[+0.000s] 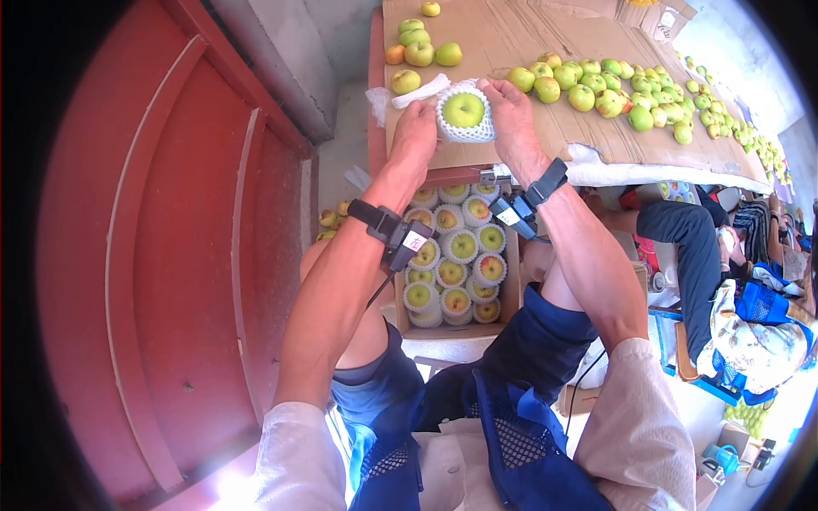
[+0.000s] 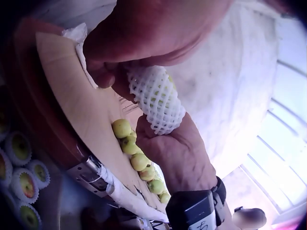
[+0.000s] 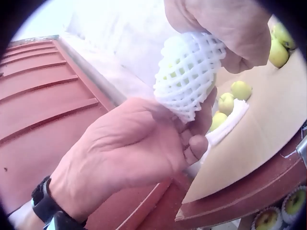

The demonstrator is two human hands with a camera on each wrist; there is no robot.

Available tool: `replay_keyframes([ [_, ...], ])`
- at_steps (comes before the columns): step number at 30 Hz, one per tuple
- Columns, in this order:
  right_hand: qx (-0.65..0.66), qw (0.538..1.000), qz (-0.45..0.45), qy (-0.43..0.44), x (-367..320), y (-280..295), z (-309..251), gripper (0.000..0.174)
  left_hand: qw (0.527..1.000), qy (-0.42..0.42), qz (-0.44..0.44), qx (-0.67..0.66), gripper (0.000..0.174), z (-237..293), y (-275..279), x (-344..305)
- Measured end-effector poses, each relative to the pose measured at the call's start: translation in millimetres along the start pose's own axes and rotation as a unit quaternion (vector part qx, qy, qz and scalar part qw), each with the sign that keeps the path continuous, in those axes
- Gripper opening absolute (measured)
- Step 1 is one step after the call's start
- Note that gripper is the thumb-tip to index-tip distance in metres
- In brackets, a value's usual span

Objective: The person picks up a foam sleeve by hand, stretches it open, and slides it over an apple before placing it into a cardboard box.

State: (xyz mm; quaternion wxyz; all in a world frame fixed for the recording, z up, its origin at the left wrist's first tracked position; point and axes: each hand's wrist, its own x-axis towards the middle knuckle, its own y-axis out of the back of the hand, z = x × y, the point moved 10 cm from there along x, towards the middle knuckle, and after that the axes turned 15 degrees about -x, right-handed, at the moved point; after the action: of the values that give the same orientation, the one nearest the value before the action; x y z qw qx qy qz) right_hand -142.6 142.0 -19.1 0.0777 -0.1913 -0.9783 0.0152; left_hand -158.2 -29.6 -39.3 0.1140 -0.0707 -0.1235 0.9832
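A green apple (image 1: 463,110) in a white foam net sleeve (image 1: 467,134) is held up between both hands, above the near edge of the cardboard-covered table. The left hand (image 1: 415,136) grips the sleeved apple from the left, its fingers curled at the net. On the opposite side the right hand (image 1: 514,115) pinches the sleeve's edge with thumb and fingers. In the right wrist view, the net (image 3: 189,72) stretches around the apple between the two hands. Some of the fingers are hidden behind the fruit.
Bare apples (image 1: 582,97) spread over the cardboard (image 1: 503,38) to the right, with several more (image 1: 419,54) at the left. A white foam strip (image 1: 421,91) lies nearby. Below the table, a carton (image 1: 509,298) holds sleeved apples (image 1: 460,247). A red door (image 1: 179,255) stands left; another person (image 1: 682,238) sits right.
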Motion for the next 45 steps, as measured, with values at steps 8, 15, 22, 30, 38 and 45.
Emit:
replay_keyframes([
  [8,-0.064,0.995,0.038,0.061,-4,4,-23,0.028,0.994,0.008,-0.011,-0.112,0.035,-3,-9,-7],
  [15,-0.048,0.993,0.072,0.080,-5,9,-27,0.026,0.990,-0.001,-0.028,-0.139,0.037,-3,-14,-10],
  [22,0.062,0.996,0.046,-0.036,-6,-1,10,0.025,0.994,-0.039,0.001,-0.104,0.037,4,-8,-9],
  [30,-0.040,0.998,0.052,0.001,-5,4,5,0.030,0.992,-0.035,-0.008,-0.125,0.035,10,-10,-14],
  [38,-0.236,0.967,-0.017,0.097,-5,18,-48,0.045,0.991,-0.014,-0.056,-0.121,0.032,16,-8,-19],
  [45,-0.513,0.823,-0.128,0.206,-61,-23,-86,0.072,0.998,-0.049,-0.021,-0.043,0.036,8,20,-3],
])
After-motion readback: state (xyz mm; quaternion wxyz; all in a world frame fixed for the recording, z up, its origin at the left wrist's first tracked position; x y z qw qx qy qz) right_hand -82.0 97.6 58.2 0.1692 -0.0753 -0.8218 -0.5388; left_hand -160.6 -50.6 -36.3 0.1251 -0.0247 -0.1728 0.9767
